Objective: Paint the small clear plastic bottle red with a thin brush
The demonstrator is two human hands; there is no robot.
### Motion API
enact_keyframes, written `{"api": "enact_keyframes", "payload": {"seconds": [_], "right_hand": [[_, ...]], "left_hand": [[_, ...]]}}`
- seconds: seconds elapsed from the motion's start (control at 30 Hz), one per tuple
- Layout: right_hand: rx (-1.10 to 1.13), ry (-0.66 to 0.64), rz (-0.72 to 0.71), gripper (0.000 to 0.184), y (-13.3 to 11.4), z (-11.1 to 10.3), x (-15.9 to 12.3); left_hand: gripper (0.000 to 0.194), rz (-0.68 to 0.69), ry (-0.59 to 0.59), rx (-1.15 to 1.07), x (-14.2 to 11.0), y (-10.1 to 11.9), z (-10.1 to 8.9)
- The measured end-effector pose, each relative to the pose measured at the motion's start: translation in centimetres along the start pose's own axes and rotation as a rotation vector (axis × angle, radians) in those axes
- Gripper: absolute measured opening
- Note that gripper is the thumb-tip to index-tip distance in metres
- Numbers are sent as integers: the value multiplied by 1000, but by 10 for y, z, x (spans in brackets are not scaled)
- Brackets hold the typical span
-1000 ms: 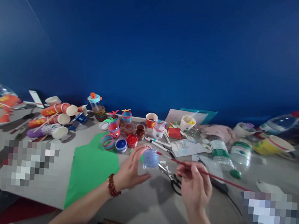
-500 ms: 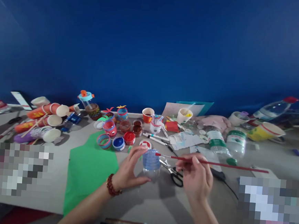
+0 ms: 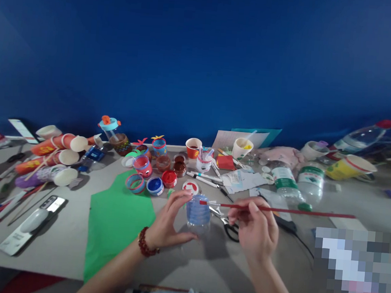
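Note:
My left hand [image 3: 171, 219], with a beaded bracelet at the wrist, grips a cut-off clear plastic bottle piece [image 3: 198, 214] between thumb and fingers. Blue paint bands its upper part. Between the fingers of my right hand [image 3: 255, 228] is a long red paintbrush [image 3: 298, 212], held level. Its red-tipped bristles lie against or just in front of the blue band; I cannot tell which. Scissors [image 3: 231, 230] with black handles rest behind, between my hands. Beyond my left hand stand a pot of blue paint [image 3: 155, 186] and a pot of red paint [image 3: 169, 179].
Green paper [image 3: 118, 226] lies to the left, with a phone [image 3: 33, 224] farther left. Paper cup rolls [image 3: 60, 147] fill the back left. White pens [image 3: 206, 179], paper scraps [image 3: 243, 182] and plastic bottles [image 3: 284, 180] spread across the back right. A blue wall [image 3: 202, 65] rises behind.
The paintbrush tip has shifted slightly left across the bottle piece, and the brush lies more level. My left hand keeps its grip in nearly the same spot.

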State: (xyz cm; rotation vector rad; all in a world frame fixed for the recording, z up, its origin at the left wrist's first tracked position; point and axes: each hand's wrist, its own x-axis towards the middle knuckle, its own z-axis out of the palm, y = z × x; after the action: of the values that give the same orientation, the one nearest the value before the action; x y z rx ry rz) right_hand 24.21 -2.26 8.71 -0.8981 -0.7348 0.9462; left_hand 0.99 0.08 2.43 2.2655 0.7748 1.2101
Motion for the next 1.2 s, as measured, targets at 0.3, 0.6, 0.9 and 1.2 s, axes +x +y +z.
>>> {"api": "enact_keyframes", "payload": {"seconds": [0.3, 0.6, 0.9, 1.2], "right_hand": [[-9, 3, 21, 24, 3, -2, 1], [1, 50, 23, 28, 3, -7, 4], [4, 20, 78, 28, 6, -2, 2], [2, 74, 59, 31, 4, -7, 5]], "left_hand": [[93, 11, 10, -12, 1, 0, -1], [96, 4, 16, -16, -2, -3, 0], [96, -10, 22, -8, -3, -2, 0], [97, -7, 17, 4, -4, -4, 0]]}}
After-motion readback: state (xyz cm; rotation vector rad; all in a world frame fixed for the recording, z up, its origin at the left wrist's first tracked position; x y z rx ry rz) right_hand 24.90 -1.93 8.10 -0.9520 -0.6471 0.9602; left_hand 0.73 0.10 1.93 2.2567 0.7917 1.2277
